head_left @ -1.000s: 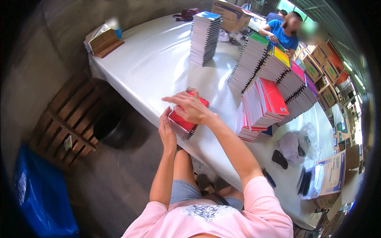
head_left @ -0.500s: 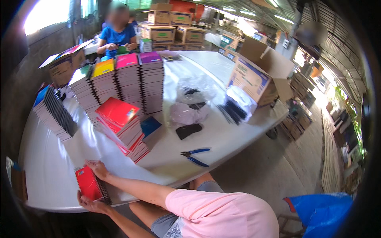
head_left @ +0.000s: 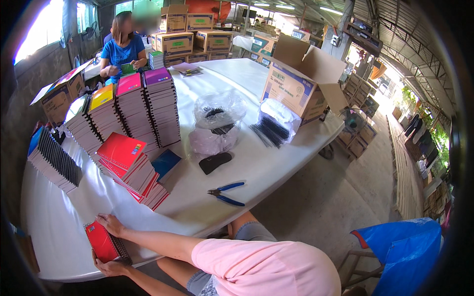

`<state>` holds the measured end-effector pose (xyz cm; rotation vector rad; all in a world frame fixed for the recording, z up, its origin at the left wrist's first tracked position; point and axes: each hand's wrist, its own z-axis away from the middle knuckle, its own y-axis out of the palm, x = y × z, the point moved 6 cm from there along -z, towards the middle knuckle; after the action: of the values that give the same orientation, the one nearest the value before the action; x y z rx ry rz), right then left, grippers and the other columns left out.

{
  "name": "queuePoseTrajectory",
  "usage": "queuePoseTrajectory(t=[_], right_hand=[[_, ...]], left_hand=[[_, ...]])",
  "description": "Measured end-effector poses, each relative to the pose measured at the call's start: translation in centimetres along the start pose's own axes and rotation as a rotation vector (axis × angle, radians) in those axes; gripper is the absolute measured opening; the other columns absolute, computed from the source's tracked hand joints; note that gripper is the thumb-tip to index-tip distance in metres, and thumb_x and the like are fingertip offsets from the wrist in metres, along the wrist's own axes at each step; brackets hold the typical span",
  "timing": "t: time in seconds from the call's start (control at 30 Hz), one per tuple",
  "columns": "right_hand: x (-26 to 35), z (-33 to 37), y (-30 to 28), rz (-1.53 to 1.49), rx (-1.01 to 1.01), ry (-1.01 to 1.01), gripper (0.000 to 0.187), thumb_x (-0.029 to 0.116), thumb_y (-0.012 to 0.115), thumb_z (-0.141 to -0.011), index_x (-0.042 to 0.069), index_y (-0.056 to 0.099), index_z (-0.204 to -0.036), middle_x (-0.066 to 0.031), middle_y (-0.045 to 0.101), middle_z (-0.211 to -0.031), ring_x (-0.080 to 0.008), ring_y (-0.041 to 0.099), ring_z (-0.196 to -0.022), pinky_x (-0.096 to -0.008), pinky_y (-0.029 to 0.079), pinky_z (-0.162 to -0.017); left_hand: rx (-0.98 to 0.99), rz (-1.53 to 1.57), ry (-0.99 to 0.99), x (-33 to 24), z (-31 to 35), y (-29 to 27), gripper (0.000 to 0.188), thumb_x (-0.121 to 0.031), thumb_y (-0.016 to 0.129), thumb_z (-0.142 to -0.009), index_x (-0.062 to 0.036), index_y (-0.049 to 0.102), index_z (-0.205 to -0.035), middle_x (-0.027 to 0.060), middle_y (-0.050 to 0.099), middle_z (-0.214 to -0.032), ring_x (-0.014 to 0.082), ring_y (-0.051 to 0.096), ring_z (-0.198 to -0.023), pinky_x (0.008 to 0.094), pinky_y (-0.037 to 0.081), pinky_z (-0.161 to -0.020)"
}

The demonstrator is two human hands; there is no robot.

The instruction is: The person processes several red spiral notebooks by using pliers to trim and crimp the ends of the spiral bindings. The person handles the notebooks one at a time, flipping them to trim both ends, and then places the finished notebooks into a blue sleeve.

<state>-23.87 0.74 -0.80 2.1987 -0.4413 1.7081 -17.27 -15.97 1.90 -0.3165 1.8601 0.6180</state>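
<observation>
At the near left edge of the table, red spiral notebooks (head_left: 101,241) lie in a small pile, their black coils along the right side. My right hand (head_left: 111,224) grips the pile's far end, fingers along its edge. My left hand (head_left: 109,267) is closed round the near end, its fingertips partly hidden by the pile. Beyond them stands a loose stack of red-covered notebooks (head_left: 121,150), with a blue-covered one (head_left: 166,163) beside it. Cutters with blue handles (head_left: 227,192) lie spread on the table to the right, apart from both hands.
Tall stacks of spiral notebooks (head_left: 160,106) rise at the back left, and a blue-topped stack (head_left: 54,158) leans at far left. Bags of black coils (head_left: 217,121) and an opened carton (head_left: 291,89) sit farther right. A co-worker in blue (head_left: 123,54) holds something green across the table.
The view has shifted, so the table's contents appear farther left. Both hands stay on the red notebooks with little visible movement. The co-worker's hands have moved slightly.
</observation>
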Motion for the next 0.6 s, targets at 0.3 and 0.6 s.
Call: queuePoseTrajectory(t=[0.3, 0.6], right_hand=[[21.8, 6.2, -6.8, 0.724, -0.219, -1.175, 0.049, 0.019, 0.062, -0.078, 0.011, 0.049, -0.125, -0.0188, 0.043, -0.128, -0.0386, 0.044, -0.111, -0.0545, 0.032, -0.092], [20.1, -5.1, -26.6, 0.91, -0.147, 0.209, 0.068, 0.061, 0.062, -0.075, 0.009, 0.059, -0.118, -0.0209, 0.056, -0.12, -0.0327, 0.057, -0.108, -0.0422, 0.045, -0.092]], left_hand=[[-0.209, 0.192, 0.049, 0.3, -1.0, -3.2, 0.046, -0.029, 0.04, -0.094, 0.007, 0.047, -0.122, 0.0197, 0.049, -0.127, 0.0288, 0.048, -0.117, 0.0422, 0.036, -0.1], [-0.35, 0.145, 0.31, -6.7, 0.8, -4.8, 0.031, -0.012, 0.053, -0.091, 0.0057, 0.048, -0.116, 0.0153, 0.052, -0.12, 0.0236, 0.05, -0.111, 0.0346, 0.038, -0.098]])
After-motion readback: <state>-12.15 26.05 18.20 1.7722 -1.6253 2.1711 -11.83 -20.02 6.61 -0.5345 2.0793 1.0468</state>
